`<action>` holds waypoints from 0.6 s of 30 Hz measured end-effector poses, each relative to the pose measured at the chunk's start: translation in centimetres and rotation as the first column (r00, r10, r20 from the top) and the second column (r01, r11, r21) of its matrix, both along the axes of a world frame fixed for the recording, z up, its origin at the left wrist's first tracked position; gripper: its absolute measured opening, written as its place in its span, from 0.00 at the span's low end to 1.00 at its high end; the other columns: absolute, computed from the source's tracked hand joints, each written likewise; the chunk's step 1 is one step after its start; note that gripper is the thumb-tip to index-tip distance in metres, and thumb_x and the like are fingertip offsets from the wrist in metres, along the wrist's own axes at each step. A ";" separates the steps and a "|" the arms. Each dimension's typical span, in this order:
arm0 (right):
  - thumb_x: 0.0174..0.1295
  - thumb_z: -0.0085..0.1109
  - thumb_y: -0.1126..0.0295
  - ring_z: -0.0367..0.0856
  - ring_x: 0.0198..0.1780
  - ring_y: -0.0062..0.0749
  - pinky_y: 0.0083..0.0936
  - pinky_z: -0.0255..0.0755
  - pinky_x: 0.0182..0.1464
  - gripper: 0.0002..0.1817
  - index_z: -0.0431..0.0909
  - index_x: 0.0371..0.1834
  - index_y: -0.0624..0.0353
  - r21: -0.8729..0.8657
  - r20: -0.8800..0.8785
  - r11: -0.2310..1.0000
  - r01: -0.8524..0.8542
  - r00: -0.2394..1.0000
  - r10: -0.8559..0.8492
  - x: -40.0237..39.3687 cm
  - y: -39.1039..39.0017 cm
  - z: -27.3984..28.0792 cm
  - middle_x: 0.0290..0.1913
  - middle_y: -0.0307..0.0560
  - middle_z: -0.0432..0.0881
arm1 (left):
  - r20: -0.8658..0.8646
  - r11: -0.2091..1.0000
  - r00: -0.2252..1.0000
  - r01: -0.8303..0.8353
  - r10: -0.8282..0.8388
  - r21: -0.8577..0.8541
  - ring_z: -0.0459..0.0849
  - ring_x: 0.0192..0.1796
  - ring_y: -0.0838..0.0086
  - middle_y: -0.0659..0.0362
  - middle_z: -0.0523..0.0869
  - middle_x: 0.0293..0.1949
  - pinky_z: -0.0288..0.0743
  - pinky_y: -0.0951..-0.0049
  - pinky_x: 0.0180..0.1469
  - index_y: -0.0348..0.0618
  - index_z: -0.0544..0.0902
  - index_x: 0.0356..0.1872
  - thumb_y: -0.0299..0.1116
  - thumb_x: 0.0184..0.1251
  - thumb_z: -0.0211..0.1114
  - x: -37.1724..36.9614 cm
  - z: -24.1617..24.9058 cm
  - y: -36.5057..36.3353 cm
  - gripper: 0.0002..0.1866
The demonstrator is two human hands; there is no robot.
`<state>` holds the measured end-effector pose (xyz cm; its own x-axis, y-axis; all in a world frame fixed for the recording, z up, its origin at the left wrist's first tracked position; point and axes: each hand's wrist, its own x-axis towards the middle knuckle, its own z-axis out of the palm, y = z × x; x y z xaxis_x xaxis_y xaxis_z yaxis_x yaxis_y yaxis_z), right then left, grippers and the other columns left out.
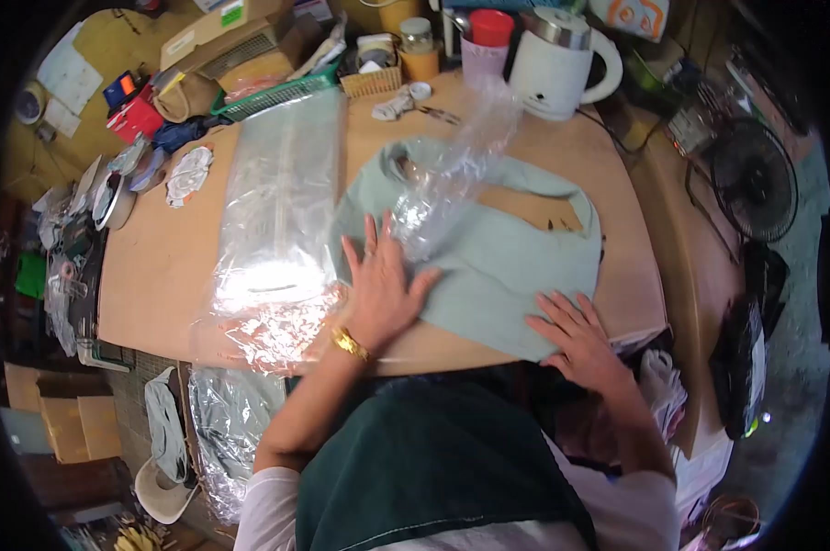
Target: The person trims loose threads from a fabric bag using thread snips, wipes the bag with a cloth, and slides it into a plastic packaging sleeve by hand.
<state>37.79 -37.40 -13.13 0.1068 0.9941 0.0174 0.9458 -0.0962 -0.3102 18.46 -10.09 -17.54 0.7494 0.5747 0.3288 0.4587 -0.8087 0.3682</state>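
A pale green cloth piece (516, 266) with cut-out openings lies spread on the brown table (149, 285). My left hand (378, 289), a gold-coloured band at its wrist, has its fingers spread over the cloth's left part. Just beyond those fingertips a crumpled clear plastic bag (447, 188) stretches across the cloth, somewhat blurred. At the cloth's near right edge, my right hand (573, 338) rests flat with fingers apart. Left of the cloth lies a long stack of clear plastic bags (282, 174), shiny with glare at its near end.
Along the back stand a white kettle (551, 69), a pink cup (486, 55), a wicker basket (372, 81) and a green tray (282, 96). Pliers (440, 115) lie before them. A crumpled white cloth (189, 176) is at left, and a black fan (753, 179) stands at right.
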 end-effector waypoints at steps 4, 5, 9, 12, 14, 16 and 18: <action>0.47 0.64 0.80 0.76 0.62 0.42 0.44 0.63 0.67 0.22 0.82 0.48 0.53 0.210 -0.143 0.978 -0.012 0.989 0.042 2.0 -1.3 -1.7 0.58 0.44 0.81 | -0.171 0.995 0.980 -0.096 0.098 0.022 0.41 0.75 0.27 0.34 0.50 0.75 0.28 0.18 0.63 0.24 0.55 0.69 0.71 0.56 0.60 -0.6 -0.6 -3.1 0.58; 0.46 0.61 0.82 0.78 0.55 0.43 0.42 0.66 0.61 0.17 0.82 0.41 0.55 0.325 -0.128 0.942 0.088 0.991 -0.048 2.5 -1.1 -1.2 0.49 0.43 0.83 | -0.164 0.994 0.980 -0.106 0.110 0.032 0.41 0.75 0.27 0.34 0.50 0.75 0.28 0.18 0.63 0.24 0.55 0.69 0.71 0.56 0.60 -0.7 -0.4 -3.0 0.58; 0.46 0.57 0.82 0.78 0.37 0.44 0.40 0.70 0.48 0.11 0.80 0.33 0.57 0.643 0.146 0.764 -0.048 0.987 -0.062 0.8 5.5 6.4 0.34 0.44 0.81 | -0.073 0.994 0.994 0.080 -0.085 -0.076 0.41 0.76 0.32 0.34 0.53 0.74 0.27 0.19 0.65 0.29 0.67 0.61 0.66 0.48 0.69 0.7 -1.1 -3.6 0.51; 0.48 0.58 0.77 0.79 0.40 0.42 0.39 0.69 0.45 0.09 0.79 0.34 0.57 0.355 0.266 0.867 -0.349 0.927 0.264 -2.7 13.3 11.9 0.38 0.45 0.81 | -0.006 0.950 0.955 0.294 -0.296 -0.107 0.51 0.75 0.38 0.35 0.59 0.71 0.36 0.24 0.67 0.32 0.63 0.65 0.60 0.47 0.73 0.1 -1.8 -3.8 0.52; 0.51 0.59 0.76 0.80 0.43 0.42 0.40 0.69 0.47 0.07 0.79 0.35 0.57 0.200 0.232 0.888 -0.414 0.900 0.368 -3.1 17.2 11.8 0.41 0.46 0.81 | 0.300 0.565 0.944 0.322 -0.135 -0.760 0.71 0.66 0.56 0.42 0.71 0.62 0.64 0.45 0.67 0.32 0.54 0.70 0.43 0.57 0.73 -1.5 1.4 -1.9 0.47; 0.57 0.59 0.74 0.79 0.50 0.43 0.38 0.67 0.52 0.05 0.81 0.36 0.57 -0.222 -0.097 0.892 -0.393 0.920 0.381 -3.2 20.9 10.9 0.46 0.50 0.80 | 0.374 0.531 0.908 0.226 0.188 -0.817 0.80 0.54 0.67 0.43 0.72 0.60 0.80 0.64 0.51 0.31 0.50 0.71 0.35 0.64 0.69 -5.4 3.4 1.7 0.43; 0.59 0.59 0.73 0.76 0.57 0.44 0.43 0.64 0.59 0.05 0.82 0.36 0.57 -0.257 -0.244 0.844 -0.471 0.876 0.415 -2.3 24.4 8.4 0.50 0.52 0.80 | 0.273 0.628 0.871 -0.051 0.409 -0.777 0.88 0.43 0.66 0.45 0.82 0.47 0.84 0.72 0.37 0.31 0.38 0.75 0.33 0.71 0.64 -11.2 6.0 3.6 0.46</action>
<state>35.49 -13.05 -4.77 -0.3730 0.8891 -0.2654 0.8435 0.2059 -0.4960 7.22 -6.45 -11.55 0.4622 0.8851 -0.0549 0.2609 -0.0766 0.9623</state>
